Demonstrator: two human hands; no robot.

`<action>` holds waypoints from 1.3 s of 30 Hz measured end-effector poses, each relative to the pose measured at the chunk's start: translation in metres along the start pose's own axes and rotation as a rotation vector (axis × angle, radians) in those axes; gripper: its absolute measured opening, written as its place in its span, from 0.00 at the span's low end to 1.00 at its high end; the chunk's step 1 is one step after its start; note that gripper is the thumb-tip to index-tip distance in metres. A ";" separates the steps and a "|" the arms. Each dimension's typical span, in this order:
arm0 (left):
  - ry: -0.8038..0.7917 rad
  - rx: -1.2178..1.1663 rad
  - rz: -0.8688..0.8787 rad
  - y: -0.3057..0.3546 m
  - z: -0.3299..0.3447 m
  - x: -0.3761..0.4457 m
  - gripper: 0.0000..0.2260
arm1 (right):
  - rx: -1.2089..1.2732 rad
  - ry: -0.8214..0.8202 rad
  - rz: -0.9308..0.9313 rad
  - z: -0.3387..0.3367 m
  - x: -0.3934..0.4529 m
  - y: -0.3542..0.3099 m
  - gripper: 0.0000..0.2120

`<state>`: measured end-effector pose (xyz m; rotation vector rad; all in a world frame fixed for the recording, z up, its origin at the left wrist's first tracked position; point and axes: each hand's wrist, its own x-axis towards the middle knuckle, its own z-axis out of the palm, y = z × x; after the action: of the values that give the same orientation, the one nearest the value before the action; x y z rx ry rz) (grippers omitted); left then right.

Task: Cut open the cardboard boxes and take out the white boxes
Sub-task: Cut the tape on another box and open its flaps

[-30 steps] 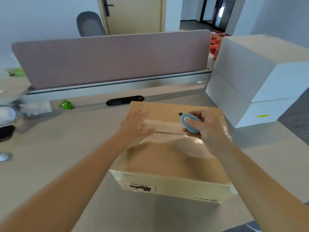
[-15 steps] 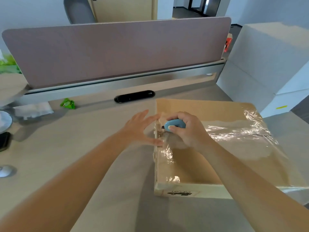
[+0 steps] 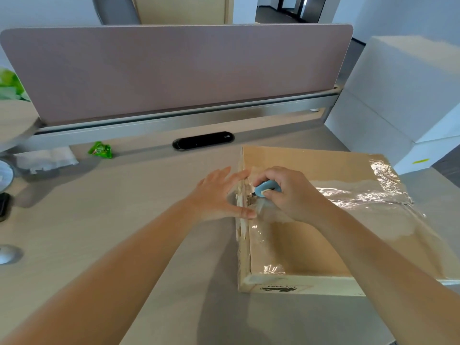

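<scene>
You're at a beige desk (image 3: pixel 104 220) with a mauve divider panel (image 3: pixel 174 70) across the back; stacked white boxes (image 3: pixel 403 95) stand at the far right, a green wrapper (image 3: pixel 100 150) far left. The cardboard box (image 3: pixel 311 235), taped shut, lies on the desk right of centre. Your left hand (image 3: pixel 214 195) is spread, fingers straight, pressing the box's left edge. Your right hand (image 3: pixel 291 192) grips a blue cutter (image 3: pixel 267 189), tip at that taped edge.
</scene>
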<state>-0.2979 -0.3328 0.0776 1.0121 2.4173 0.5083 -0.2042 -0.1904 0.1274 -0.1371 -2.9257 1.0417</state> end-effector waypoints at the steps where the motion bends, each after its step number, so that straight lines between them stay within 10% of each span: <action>1: -0.002 -0.003 0.000 0.000 0.000 0.001 0.44 | -0.015 -0.007 -0.006 0.000 0.000 -0.001 0.11; 39: -0.018 -0.016 -0.006 -0.005 0.003 0.004 0.54 | -0.055 0.007 -0.078 -0.002 -0.006 0.004 0.11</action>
<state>-0.3014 -0.3327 0.0714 0.9988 2.3962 0.5137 -0.1978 -0.1872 0.1263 -0.0278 -2.9282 0.9480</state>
